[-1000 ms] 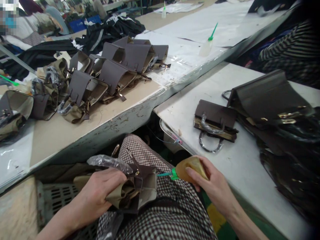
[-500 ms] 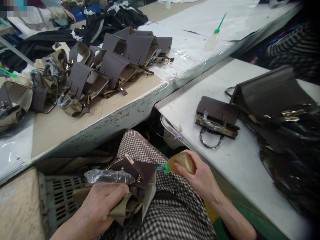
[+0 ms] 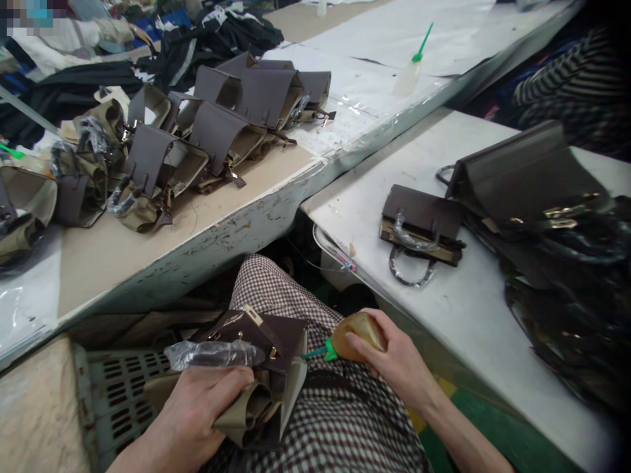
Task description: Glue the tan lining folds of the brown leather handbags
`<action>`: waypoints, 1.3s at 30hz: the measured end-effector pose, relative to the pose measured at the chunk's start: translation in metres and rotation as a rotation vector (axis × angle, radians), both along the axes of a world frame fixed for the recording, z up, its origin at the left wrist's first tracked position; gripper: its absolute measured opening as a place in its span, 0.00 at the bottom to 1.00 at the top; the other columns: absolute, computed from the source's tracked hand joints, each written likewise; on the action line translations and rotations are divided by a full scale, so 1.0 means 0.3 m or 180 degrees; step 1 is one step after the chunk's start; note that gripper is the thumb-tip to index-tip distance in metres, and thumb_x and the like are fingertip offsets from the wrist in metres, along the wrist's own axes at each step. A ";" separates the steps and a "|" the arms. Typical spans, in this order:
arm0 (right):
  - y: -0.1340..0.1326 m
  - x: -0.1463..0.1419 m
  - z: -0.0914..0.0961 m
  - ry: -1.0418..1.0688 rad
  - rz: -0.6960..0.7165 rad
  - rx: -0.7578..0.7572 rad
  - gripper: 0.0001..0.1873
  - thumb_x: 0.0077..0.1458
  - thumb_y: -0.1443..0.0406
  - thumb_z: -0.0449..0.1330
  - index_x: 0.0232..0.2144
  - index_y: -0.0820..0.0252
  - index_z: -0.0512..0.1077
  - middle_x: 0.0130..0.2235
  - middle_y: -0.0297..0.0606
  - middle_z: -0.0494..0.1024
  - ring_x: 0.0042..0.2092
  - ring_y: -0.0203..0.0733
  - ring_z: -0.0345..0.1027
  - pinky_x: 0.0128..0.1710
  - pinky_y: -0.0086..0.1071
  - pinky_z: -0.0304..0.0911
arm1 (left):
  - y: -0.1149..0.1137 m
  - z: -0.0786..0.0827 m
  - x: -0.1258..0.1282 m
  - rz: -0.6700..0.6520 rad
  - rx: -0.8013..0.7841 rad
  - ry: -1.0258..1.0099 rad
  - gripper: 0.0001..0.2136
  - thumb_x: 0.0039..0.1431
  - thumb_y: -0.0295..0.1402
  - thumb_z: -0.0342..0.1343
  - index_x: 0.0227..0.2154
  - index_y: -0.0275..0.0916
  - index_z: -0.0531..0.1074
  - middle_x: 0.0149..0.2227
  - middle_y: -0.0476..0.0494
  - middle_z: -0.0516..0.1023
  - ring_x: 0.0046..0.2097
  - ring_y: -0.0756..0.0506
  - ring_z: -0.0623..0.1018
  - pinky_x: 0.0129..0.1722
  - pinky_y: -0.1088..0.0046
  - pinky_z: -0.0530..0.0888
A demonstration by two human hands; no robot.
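Observation:
On my lap, over checked cloth, lies a dark brown handbag (image 3: 288,338) with gold fittings, its olive lining (image 3: 246,410) bunched out. My left hand (image 3: 204,401) is closed around the bag by its lining and its plastic-wrapped handle (image 3: 214,355). In my right hand (image 3: 387,351) is a squeeze bottle (image 3: 359,335) of amber liquid with a green nozzle (image 3: 318,351). The bottle is tilted, nozzle pointing left, and the tip meets the bag's right edge beside its pale inner side. Whether liquid is coming out cannot be seen.
Several brown bags (image 3: 227,135) stand along the left bench (image 3: 113,256). A second nozzle bottle (image 3: 409,75) stands farther back. The right table (image 3: 473,341) bears a small bag (image 3: 421,220) and a dark pile of bags (image 3: 532,190). A plastic crate (image 3: 123,387) sits at lower left. Other people are partly visible.
My right hand has lowered the bottle, and its nozzle tip has slid down along the bag's right edge. My left hand keeps its hold. The view has shifted slightly.

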State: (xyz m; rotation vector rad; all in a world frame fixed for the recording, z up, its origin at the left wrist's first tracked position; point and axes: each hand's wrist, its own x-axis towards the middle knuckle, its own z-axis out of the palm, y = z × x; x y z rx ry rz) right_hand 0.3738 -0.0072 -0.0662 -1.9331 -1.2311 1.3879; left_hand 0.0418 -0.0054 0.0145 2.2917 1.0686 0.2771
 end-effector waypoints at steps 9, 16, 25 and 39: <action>-0.038 0.003 0.009 0.0122 -0.0121 -0.0135 0.25 0.57 0.49 0.61 0.50 0.55 0.65 0.39 0.36 0.78 0.21 0.37 0.65 0.21 0.35 0.67 | -0.041 -0.013 -0.005 -0.0049 0.0087 -0.0099 0.11 0.64 0.24 0.48 0.45 0.43 0.70 0.36 0.45 0.84 0.35 0.45 0.84 0.34 0.75 0.76; -0.041 -0.009 0.000 0.0759 -0.0073 -0.0528 0.20 0.57 0.50 0.62 0.44 0.55 0.67 0.30 0.30 0.75 0.19 0.33 0.62 0.16 0.28 0.59 | -0.079 -0.040 -0.027 -0.0019 0.0083 -0.0170 0.10 0.64 0.23 0.49 0.43 0.42 0.71 0.37 0.45 0.82 0.37 0.46 0.83 0.38 0.76 0.76; -0.050 0.012 0.015 0.1424 -0.0580 -0.0568 0.23 0.57 0.47 0.63 0.41 0.59 0.68 0.27 0.29 0.72 0.20 0.29 0.57 0.14 0.23 0.56 | -0.091 -0.050 -0.036 0.0060 0.0360 -0.0003 0.13 0.63 0.22 0.48 0.45 0.42 0.71 0.39 0.46 0.84 0.40 0.46 0.84 0.41 0.76 0.76; -0.063 -0.029 0.004 0.1525 -0.0452 -0.0665 0.24 0.55 0.47 0.65 0.40 0.60 0.68 0.28 0.30 0.72 0.19 0.29 0.59 0.14 0.23 0.59 | -0.091 -0.049 -0.036 0.0167 0.0290 -0.0043 0.11 0.63 0.23 0.52 0.44 0.42 0.71 0.38 0.47 0.83 0.39 0.46 0.83 0.40 0.74 0.75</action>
